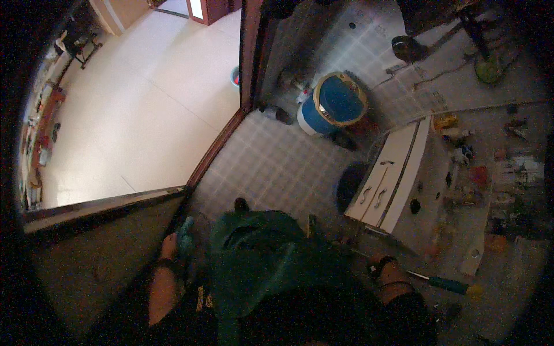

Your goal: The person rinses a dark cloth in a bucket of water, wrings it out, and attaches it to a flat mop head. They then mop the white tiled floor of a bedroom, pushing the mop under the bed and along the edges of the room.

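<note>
At the lower left, my left hand [170,244] is beside a teal, cloth-like item [186,238]; its fingers are too dark to make out. My right hand [375,263] is closed around a thin metal pole with a dark green handle end [449,285], which sticks out to the right past my wrist. The pole's other end is lost in the dark. A green garment [255,259] covers my front between both arms. Dark bands show on both wrists.
A blue and white tub with a beige rim [314,108] stands on the tiled floor [268,160]. White drawers [389,173] and a cluttered counter [454,190] lie right. A wooden door frame [216,147] borders a bright room, with a partly visible bucket [235,76].
</note>
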Motion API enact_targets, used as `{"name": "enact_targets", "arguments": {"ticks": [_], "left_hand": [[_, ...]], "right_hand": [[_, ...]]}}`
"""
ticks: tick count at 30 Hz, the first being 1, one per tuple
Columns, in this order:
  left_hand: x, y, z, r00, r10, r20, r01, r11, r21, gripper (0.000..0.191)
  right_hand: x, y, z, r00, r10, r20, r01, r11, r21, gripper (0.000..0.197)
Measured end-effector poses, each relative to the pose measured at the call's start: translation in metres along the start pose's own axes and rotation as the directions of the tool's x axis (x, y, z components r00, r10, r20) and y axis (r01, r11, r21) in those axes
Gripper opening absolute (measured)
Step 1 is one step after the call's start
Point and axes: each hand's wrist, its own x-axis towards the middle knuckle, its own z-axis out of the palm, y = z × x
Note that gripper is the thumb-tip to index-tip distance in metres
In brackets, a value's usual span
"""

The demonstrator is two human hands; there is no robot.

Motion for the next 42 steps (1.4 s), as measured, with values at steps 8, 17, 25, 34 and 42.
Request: {"name": "enact_targets", "arguments": {"ticks": [8,17,25,34,42], "left_hand": [[0.071,0.038,0.004,0.966,0.258,0.0,-0.256,0.961,0.106,0.046],[0.177,0.061,-0.027,0.933,0.361,-0.015,-0.36,0.926,-0.115,0.044],[0.144,0.18,-0.078,0.966,0.114,-0.232,-0.089,0.989,0.116,0.044],[0.172,0.09,-0.097,0.884,-0.228,-0.408,0.221,0.973,-0.064,0.035],[0.277,0.133,-0.288,0.98,-0.192,-0.048,0.178,0.749,0.638,0.031]], "right_hand": [[0.009,-0.08,-0.067,0.991,-0.133,0.006,0.132,0.976,-0.17,0.032],[0.037,-0.262,-0.136,0.951,-0.307,0.043,0.31,0.937,-0.16,0.037],[0.115,-0.321,-0.156,0.807,-0.587,-0.071,0.589,0.808,0.019,0.025],[0.181,-0.495,-0.225,0.789,-0.603,0.119,0.615,0.776,-0.142,0.023],[0.213,-0.76,-0.245,0.638,-0.759,0.129,0.77,0.626,-0.124,0.024]]}}
